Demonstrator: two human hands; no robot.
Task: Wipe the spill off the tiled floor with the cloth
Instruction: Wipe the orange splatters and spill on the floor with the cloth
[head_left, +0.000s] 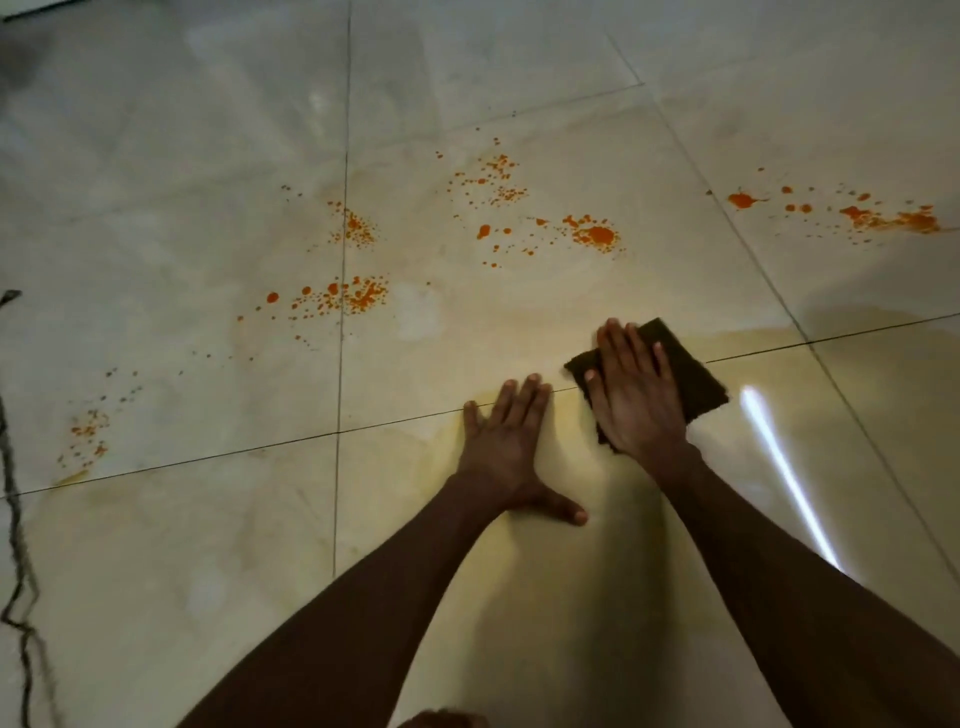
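Both hands flat: right hand fingers straight atop cloth, left hand on floor.

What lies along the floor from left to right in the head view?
Dark cord → low left orange spatter → left hand → right hand pressing the dark cloth → bright light streak.

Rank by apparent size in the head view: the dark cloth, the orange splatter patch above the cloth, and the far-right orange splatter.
1. Far-right orange splatter, the widest spread.
2. Dark cloth, part hidden under the right hand.
3. Orange splatter patch above the cloth.
The splatters lie farther from the camera, so true sizes are unsure.
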